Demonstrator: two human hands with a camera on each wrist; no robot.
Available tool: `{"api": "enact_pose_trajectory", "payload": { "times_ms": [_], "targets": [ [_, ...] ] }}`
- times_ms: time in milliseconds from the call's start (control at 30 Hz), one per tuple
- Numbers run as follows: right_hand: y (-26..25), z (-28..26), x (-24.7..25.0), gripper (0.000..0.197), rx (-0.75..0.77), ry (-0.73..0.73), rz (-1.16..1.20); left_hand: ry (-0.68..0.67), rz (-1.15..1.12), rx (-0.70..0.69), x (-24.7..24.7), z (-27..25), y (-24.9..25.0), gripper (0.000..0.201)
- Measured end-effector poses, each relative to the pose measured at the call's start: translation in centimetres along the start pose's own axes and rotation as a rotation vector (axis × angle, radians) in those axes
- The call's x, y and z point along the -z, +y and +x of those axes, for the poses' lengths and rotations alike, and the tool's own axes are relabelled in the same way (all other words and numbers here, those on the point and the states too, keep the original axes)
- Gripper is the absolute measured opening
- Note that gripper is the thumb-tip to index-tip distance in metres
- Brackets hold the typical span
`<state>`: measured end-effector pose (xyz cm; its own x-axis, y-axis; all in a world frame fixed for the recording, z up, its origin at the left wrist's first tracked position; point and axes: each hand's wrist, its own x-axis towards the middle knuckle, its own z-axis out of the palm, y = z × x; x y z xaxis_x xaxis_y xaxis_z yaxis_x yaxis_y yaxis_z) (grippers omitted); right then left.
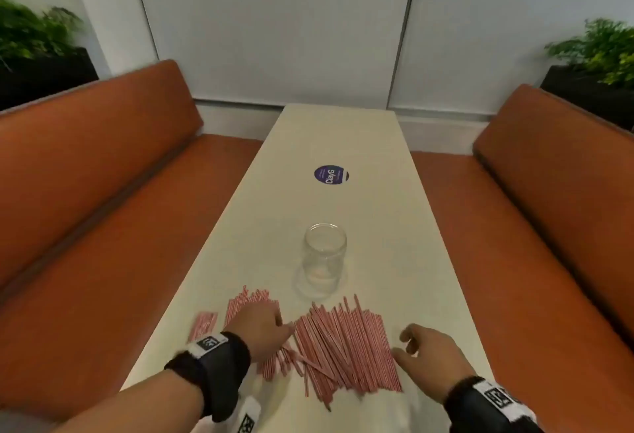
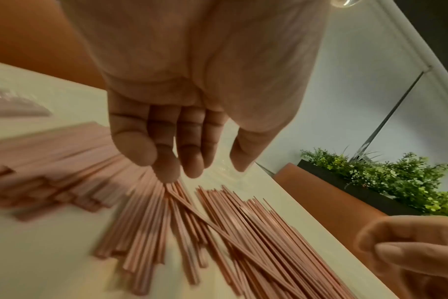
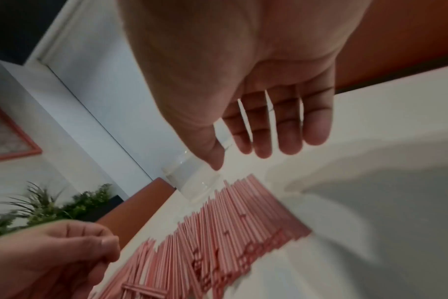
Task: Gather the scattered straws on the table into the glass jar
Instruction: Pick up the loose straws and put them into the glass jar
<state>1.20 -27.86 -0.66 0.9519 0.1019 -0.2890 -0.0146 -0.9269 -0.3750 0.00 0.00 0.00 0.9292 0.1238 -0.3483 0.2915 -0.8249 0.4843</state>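
Observation:
Pink striped straws (image 1: 343, 347) lie spread flat across the near end of the cream table (image 1: 343, 144), with a smaller heap (image 1: 250, 302) and a short bundle (image 1: 205, 324) to the left. An empty clear glass jar (image 1: 324, 257) stands upright just beyond them. My left hand (image 1: 266, 328) hovers palm down over the left heap, its fingertips (image 2: 166, 172) straight and touching the straw ends (image 2: 182, 204). My right hand (image 1: 417, 347) hangs at the right edge of the big pile, fingers (image 3: 289, 139) relaxed and spread, holding nothing. The jar (image 3: 192, 182) shows behind its thumb.
Orange bench seats (image 1: 103, 209) flank the table on both sides. A round purple sticker (image 1: 331, 174) lies further up the table. Planters with green plants (image 1: 597, 51) stand behind the benches, and a white wall closes the far end.

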Motion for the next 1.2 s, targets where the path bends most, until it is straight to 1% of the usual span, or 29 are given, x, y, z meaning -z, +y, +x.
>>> {"api": "enact_pose_trajectory", "payload": {
  "times_ms": [100, 133, 200, 233, 300, 333, 433, 500, 567, 633, 700, 867, 933, 1033, 1133, 1200],
  "targets": [
    [-1.9, 1.7, -2.5, 0.063, -0.144, -0.074, -0.017, -0.068, 0.103, -0.010, -0.4, 0.8, 0.0, 0.041],
    [-2.6, 1.9, -3.1, 0.071, -0.173, -0.086, -0.025, -0.110, 0.112, -0.004, -0.5, 0.7, 0.1, 0.045],
    [-3.8, 2.5, -4.2, 0.087, -0.239, -0.090, -0.044, -0.212, 0.058, 0.048, -1.3, 0.7, -0.2, 0.048],
    [-4.2, 2.7, -4.6, 0.093, -0.263, -0.088, -0.057, -0.267, 0.012, 0.082, -1.6, 0.5, -0.4, 0.049],
    [-5.1, 3.1, -5.0, 0.096, -0.292, -0.081, -0.059, -0.311, 0.012, 0.085, -2.0, 0.4, -0.4, 0.052],
    [-5.6, 3.2, -4.9, 0.096, -0.310, -0.079, -0.058, -0.307, 0.033, 0.073, -2.2, 0.5, -0.3, 0.054],
    [-6.5, 3.5, -5.1, 0.092, -0.338, -0.071, -0.064, -0.214, 0.093, 0.020, -2.7, 1.7, 0.4, 0.057],
    [-6.6, 3.7, -5.2, 0.086, -0.349, -0.065, -0.061, -0.168, 0.107, -0.004, -3.0, 2.8, 0.8, 0.057],
    [-6.5, 3.8, -5.2, 0.070, -0.334, -0.070, -0.040, -0.156, 0.112, -0.002, -3.1, 3.7, 1.2, 0.051],
    [-6.3, 4.0, -5.0, 0.048, -0.295, -0.082, -0.014, -0.158, 0.089, 0.014, -3.5, 4.2, 1.6, 0.036],
    [-5.9, 4.3, -4.9, 0.033, -0.249, -0.092, -0.011, -0.151, 0.044, 0.036, -3.9, 4.2, 2.1, 0.024],
    [-5.0, 4.9, -4.4, 0.029, -0.165, -0.103, -0.012, -0.085, 0.065, 0.082, -4.5, 3.9, 2.9, 0.032],
    [-4.5, 5.2, -4.1, 0.028, -0.118, -0.107, -0.032, -0.071, 0.045, 0.130, -4.7, 4.1, 3.1, 0.030],
    [-3.9, 5.6, -3.7, 0.029, -0.093, -0.126, -0.004, -0.042, -0.001, 0.193, -4.8, 4.0, 3.3, 0.027],
    [-3.5, 6.0, -3.5, 0.026, -0.069, -0.144, -0.036, -0.037, 0.007, 0.221, -4.7, 3.7, 3.6, 0.014],
    [-3.4, 6.3, -3.3, 0.025, -0.059, -0.139, -0.065, -0.041, 0.001, 0.233, -4.8, 3.9, 3.5, 0.018]
  ]
}}
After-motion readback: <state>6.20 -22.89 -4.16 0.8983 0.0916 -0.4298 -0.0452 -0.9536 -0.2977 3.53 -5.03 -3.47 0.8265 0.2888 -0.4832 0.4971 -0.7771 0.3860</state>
